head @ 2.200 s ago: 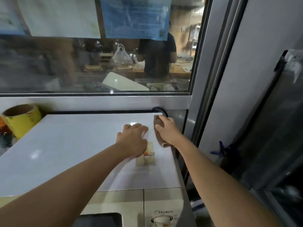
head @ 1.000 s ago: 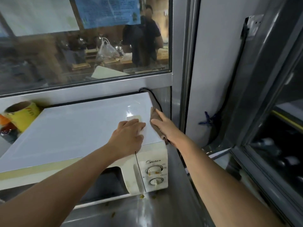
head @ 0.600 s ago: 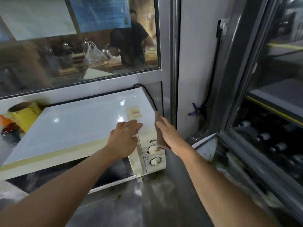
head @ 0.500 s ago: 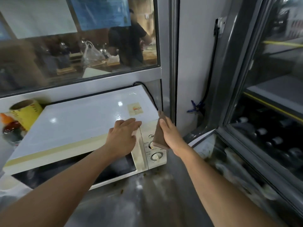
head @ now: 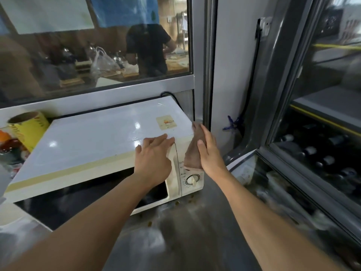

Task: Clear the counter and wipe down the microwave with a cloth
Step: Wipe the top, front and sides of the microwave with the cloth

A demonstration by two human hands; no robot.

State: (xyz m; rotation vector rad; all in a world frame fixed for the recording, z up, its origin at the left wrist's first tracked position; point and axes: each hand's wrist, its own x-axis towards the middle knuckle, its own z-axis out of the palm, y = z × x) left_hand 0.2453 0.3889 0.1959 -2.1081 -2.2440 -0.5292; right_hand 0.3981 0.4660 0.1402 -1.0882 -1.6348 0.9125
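A white microwave (head: 93,141) stands on a steel counter (head: 187,231) below a window. My left hand (head: 154,159) rests flat on its front top edge, fingers straight, just left of the control panel. My right hand (head: 210,151) presses a brown cloth (head: 194,151) against the microwave's front right corner, over the upper part of the control panel. A dial (head: 191,180) shows below the cloth. The cloth hides the panel's upper dial.
A yellow roll (head: 29,126) and a dark jar with an orange top (head: 7,145) stand left of the microwave. Crumbs (head: 176,202) lie on the counter by its front. A glass-door fridge (head: 320,145) with bottles is at the right. A black cable (head: 170,94) runs behind.
My right hand has slid the cloth from the microwave's back right top edge forward and down onto the front right corner. My left hand moved forward along the top to the front edge.
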